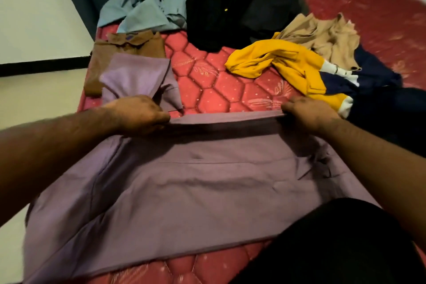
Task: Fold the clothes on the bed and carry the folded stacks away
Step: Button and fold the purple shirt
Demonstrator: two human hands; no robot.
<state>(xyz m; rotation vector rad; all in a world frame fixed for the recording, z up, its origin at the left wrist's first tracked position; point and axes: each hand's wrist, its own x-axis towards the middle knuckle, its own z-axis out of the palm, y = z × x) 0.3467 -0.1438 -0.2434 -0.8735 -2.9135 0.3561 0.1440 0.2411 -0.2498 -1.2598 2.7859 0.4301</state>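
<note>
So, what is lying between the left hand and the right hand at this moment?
In the head view, the far edge of the purple garment runs between them: the left hand and the right hand each pinch one end of it. Beyond it shows the red mattress.

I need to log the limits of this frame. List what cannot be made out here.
- Head view: fingertips of left hand and right hand, curled under the purple garment edge.
- The purple garment's near right corner, covered by a dark shape at the bottom edge.
- How many pieces make up the black pile: too dark.
- The brown shirt front, partly under the purple sleeve.
- Far right mattress: blurred.
</note>
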